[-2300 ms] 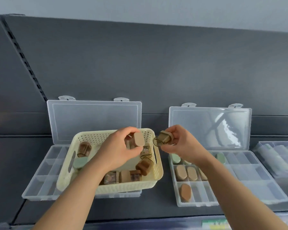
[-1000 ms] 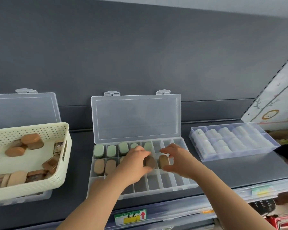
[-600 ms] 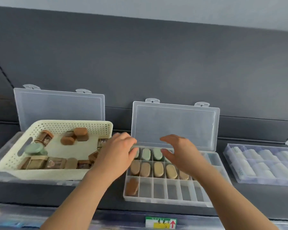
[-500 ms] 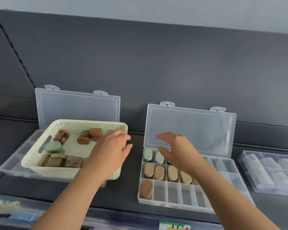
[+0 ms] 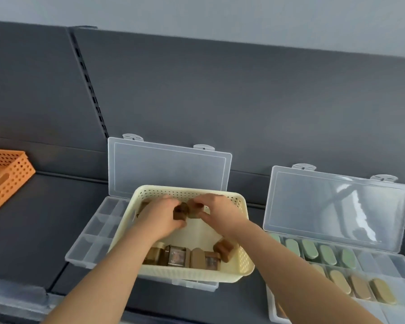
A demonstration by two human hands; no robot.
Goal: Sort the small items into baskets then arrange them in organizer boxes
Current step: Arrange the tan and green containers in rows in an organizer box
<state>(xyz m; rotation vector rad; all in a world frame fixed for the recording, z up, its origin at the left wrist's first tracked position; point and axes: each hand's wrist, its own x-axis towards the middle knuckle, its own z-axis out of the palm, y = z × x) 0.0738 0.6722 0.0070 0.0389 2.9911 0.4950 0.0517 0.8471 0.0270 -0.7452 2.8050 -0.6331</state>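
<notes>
A perforated cream basket [image 5: 242, 260] with rounded corners is seated on a clear compartmented organizer box [image 5: 91, 244], whose lid is raised against the dark back panel. Near the basket's far wall, 1 rounded brown block [image 5: 180, 212] is pinched by the left hand [image 5: 159, 218] and a second brown block [image 5: 193, 210] by the right hand [image 5: 218, 213], the 2 blocks touching. Further blocks [image 5: 197, 258] are crowded along the near wall. A second organizer box [image 5: 372, 260], holding green and tan oval pieces [image 5: 310, 250], lies just to the right. An orange basket [image 5: 7, 178] stands well apart to the left.

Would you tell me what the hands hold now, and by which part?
The left hand grips one brown piece, the right hand a second brown piece, each by its sides, inside the basket.
</notes>
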